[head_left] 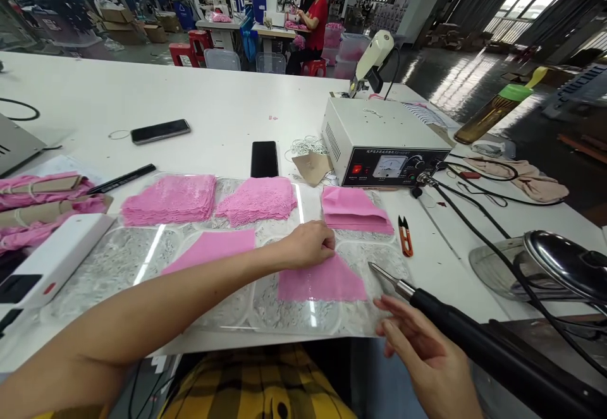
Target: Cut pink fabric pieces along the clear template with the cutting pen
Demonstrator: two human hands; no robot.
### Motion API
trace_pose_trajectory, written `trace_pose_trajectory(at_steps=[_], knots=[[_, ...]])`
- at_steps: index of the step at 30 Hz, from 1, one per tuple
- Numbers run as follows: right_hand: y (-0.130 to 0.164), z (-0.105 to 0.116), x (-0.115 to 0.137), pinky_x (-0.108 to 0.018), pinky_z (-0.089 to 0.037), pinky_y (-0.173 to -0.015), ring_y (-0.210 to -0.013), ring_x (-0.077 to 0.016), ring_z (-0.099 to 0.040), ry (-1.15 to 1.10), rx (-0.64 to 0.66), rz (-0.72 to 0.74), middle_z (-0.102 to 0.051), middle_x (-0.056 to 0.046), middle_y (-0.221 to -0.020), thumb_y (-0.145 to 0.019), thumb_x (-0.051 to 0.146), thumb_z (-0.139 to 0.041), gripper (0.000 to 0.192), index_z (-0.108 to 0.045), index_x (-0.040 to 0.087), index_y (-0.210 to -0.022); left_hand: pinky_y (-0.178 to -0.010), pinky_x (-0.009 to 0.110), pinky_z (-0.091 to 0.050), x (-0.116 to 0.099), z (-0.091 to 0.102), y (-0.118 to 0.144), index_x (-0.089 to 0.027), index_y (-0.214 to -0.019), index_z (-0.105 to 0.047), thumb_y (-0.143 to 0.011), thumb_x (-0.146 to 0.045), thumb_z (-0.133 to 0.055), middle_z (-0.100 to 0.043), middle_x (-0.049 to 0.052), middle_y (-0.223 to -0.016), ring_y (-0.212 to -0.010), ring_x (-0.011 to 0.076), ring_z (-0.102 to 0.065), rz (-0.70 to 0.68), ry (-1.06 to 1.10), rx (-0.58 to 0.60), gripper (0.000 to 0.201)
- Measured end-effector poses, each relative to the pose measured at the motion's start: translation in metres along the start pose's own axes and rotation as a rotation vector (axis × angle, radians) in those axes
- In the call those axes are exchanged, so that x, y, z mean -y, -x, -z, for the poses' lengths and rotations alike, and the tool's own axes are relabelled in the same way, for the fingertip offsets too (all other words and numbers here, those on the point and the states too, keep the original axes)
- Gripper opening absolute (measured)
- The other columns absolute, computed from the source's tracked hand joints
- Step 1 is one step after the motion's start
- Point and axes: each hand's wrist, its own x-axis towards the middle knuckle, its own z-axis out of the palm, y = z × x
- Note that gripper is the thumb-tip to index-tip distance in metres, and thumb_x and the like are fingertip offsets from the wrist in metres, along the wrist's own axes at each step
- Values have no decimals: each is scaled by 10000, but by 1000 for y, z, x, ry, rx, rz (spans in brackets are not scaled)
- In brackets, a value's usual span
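Observation:
My left hand (310, 244) reaches across the mat and is closed at the top edge of a pink fabric piece (322, 283). Its fingertips are partly hidden from me. Lower right, my right hand (422, 349) is open with fingers apart, just beside a black handheld tool (455, 318) with a pointed metal tip. Another flat pink piece (218, 248) lies partly under my left forearm. Behind it sit two stacks of pink lace, a left stack (168, 200) and a middle stack (257, 200). A stack of smooth pink pieces (355, 210) is at the right.
A white control box (386, 134) with cables stands behind. Orange thread snips (405, 237), a lidded bowl (502, 273), a black phone (264, 159) and a second phone (160, 131) lie around. A white device (61, 258) is at left; a person in red sits far back.

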Motion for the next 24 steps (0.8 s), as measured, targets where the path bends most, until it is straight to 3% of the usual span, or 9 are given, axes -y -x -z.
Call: trace_pose_trajectory(at_steps=[5,8,11,13,16,19,21,24], knots=[[-31,-33,14,-277,-517,-551,-581,-122,-562,284,-8,242,-688,-72,-943,-743,516,-707,728,-531,215,-1382,-637,218,-442,3,13,7,-148,-753,-647,-812,-193,-641,-645,-3,-744,-718,134,-592,15,282,116,74],[-51,-40,21,-280,-487,-542,-558,-119,-524,331,117,287,-681,-56,-853,-752,540,-667,617,-642,177,-1250,-633,203,-449,8,19,11,-138,-761,-658,-799,-198,-668,-638,-15,-711,-677,109,-581,35,462,158,72],[-63,-38,23,-274,-471,-553,-594,-143,-546,305,236,285,-635,-39,-698,-753,573,-654,446,-756,179,-934,-660,201,-465,16,19,12,-133,-771,-674,-782,-150,-667,-636,-17,-716,-688,99,-581,65,618,143,21],[-66,-36,23,-284,-499,-597,-683,-174,-600,262,248,270,-675,-65,-766,-736,583,-677,426,-759,186,-869,-671,205,-474,22,18,12,-137,-801,-697,-773,-127,-663,-632,-20,-707,-689,98,-583,72,704,141,46],[-68,-38,26,-332,-557,-762,-926,-231,-666,127,257,207,-709,-119,-1086,-713,556,-728,503,-728,203,-1070,-678,205,-473,29,16,11,-152,-834,-725,-757,-93,-664,-622,-31,-684,-671,87,-576,60,800,160,115],[-74,-49,32,-396,-525,-951,-1187,-257,-604,-67,375,162,-582,-136,-1370,-703,512,-767,696,-588,245,-1320,-691,203,-472,29,16,12,-162,-832,-737,-741,-81,-687,-639,-33,-706,-676,79,-573,31,853,199,131],[-79,-55,35,-412,-492,-1003,-1226,-254,-580,-114,452,157,-579,-129,-1376,-688,490,-789,720,-573,256,-1334,-699,204,-473,29,17,14,-163,-826,-740,-725,-79,-709,-649,-30,-715,-684,79,-576,10,870,222,134],[-84,-58,37,-376,-529,-891,-1030,-246,-650,-59,526,123,-702,-115,-1122,-656,485,-813,566,-700,209,-1137,-674,201,-467,34,23,17,-165,-832,-743,-700,-80,-730,-634,-37,-674,-665,81,-572,-12,881,225,157]])
